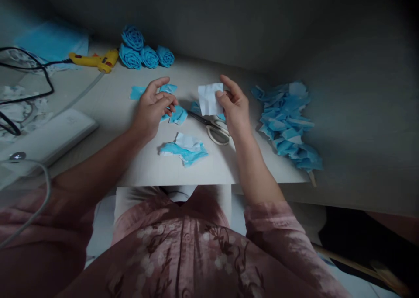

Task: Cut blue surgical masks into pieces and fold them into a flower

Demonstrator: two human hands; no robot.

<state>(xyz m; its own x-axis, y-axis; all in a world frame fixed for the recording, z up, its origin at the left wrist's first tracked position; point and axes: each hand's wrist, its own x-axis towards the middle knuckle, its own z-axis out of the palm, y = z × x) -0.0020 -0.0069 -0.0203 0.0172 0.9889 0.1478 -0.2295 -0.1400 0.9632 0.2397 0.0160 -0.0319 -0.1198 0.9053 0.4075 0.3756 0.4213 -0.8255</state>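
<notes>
Right hand (236, 108) pinches white sheet (207, 99) at its three o'clock edge; left hand (151, 109) loosely spread. Advise steadying nine o'clock edge.

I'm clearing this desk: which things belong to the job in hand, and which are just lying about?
Likely the job: white piece in the right hand, blue scraps, scissors, blue flowers, blue bunch, glue gun.

Perhaps just lying about: white box, crumpled white heap.
</notes>
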